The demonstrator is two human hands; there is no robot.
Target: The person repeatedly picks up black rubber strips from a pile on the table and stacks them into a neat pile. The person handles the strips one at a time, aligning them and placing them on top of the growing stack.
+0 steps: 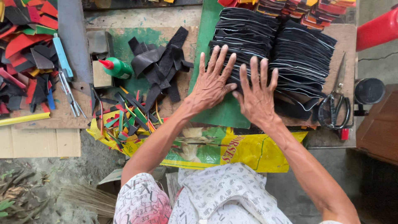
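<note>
Beside the scissors (pixel 335 108), left hand (pixel 212 85) and right hand (pixel 257 97) lie spread flat on two stacks of black cut pieces (pixel 302 58).

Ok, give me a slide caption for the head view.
Left hand and right hand pressed flat on fanned black cut pieces, scissors alongside.

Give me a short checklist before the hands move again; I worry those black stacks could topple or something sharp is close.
1. Left hand flat on the left stack of black pieces: ok.
2. Right hand flat on the front edge of the right stack: ok.
3. Both hands free of tools: ok.
4. Stacks level: not ok, layers fan out and slant.
5. Scissors apart from the right hand: ok, lying right of it by the stack.
6. Glue bottle capped: cannot tell.
</note>
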